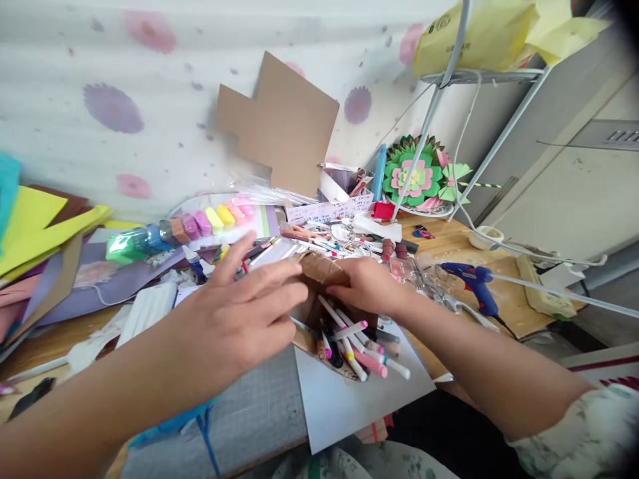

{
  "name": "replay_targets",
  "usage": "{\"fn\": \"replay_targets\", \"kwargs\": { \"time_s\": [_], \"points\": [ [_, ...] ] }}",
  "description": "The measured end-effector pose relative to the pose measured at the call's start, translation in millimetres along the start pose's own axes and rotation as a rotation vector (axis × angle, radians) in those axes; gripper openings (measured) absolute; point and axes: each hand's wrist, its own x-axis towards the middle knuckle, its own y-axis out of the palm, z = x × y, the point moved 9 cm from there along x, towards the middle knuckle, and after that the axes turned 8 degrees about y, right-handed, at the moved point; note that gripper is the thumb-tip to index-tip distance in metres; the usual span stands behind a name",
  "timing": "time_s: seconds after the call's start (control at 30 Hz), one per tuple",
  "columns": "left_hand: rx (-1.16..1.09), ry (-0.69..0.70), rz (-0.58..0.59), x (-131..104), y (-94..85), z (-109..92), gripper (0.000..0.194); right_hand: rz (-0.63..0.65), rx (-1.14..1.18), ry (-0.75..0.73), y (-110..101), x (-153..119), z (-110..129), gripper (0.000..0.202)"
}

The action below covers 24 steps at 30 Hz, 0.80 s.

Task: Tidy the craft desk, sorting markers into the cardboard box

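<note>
A brown cardboard holder (325,269) lies tilted at the middle of the desk, its opening toward me. Several white, pink and dark markers (357,339) stick out of it over a white sheet (344,412). My right hand (367,285) grips the holder's far right edge, its fingertips partly hidden inside. Fingers spread, my left hand (254,309) hovers at the holder's left side, fingertips by its rim; nothing shows in it.
Behind lie scattered pens (319,238) and colored clay packs (190,226). A blue glue gun (472,279) and scissors (462,306) are right, below a white metal rack (434,110). Colored paper (37,233) piles up left. Cut cardboard (289,123) leans on the wall.
</note>
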Motion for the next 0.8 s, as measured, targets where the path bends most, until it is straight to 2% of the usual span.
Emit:
{"fn": "replay_targets", "kwargs": {
  "time_s": [0.03,0.1,0.17,0.2,0.23,0.3,0.37,0.43,0.5,0.57,0.63,0.7,0.8],
  "points": [
    [0.006,-0.049,-0.036,-2.8,-0.8,0.8,0.018,-0.071,-0.031,0.051,1.7,-4.1,-7.3,0.009],
    [-0.052,-0.185,-0.088,-9.4,4.8,4.8,0.005,-0.19,-0.076,0.103,2.1,-15.0,-15.4,0.01],
    [-0.103,-0.345,-0.188,-16.5,11.0,9.8,0.015,-0.266,-0.109,0.134,0.6,-24.9,-16.6,0.012],
    [-0.094,-0.417,-0.261,-20.0,12.2,11.4,0.012,-0.288,-0.117,0.152,-0.3,-28.8,-15.6,0.014],
    [-0.058,-0.486,-0.334,-23.8,12.4,12.3,0.006,-0.303,-0.117,0.17,-1.1,-31.8,-13.9,0.017],
    [0.05,-0.593,-0.414,-29.4,14.5,11.9,0.017,-0.321,-0.103,0.193,-2.5,-36.0,-8.2,0.026],
    [0.182,-0.637,-0.425,-32.0,15.5,10.2,0.03,-0.328,-0.1,0.204,-2.8,-39.0,-2.8,0.034],
    [0.326,-0.581,-0.421,-30.6,12.1,6.4,0.025,-0.317,-0.127,0.22,-1.3,-41.2,-0.6,0.041],
    [0.415,-0.415,-0.299,-19.7,16.8,2.5,0.013,-0.284,-0.169,0.236,1.8,-42.5,-0.8,0.044],
    [0.41,-0.212,-0.036,-4.5,36.3,-0.2,0.016,-0.244,-0.208,0.242,5.0,-43.2,-1.0,0.046],
    [0.37,-0.091,0.232,6.5,58.2,-0.5,0.018,-0.212,-0.23,0.25,7.3,-43.8,-0.7,0.045],
    [0.319,-0.057,0.394,18.0,73.0,-0.5,0.025,-0.206,-0.238,0.264,7.7,-45.3,0.2,0.043],
    [0.173,-0.105,0.554,35.6,94.8,0.8,0.027,-0.236,-0.237,0.265,5.8,-48.7,2.2,0.041]
  ]
}}
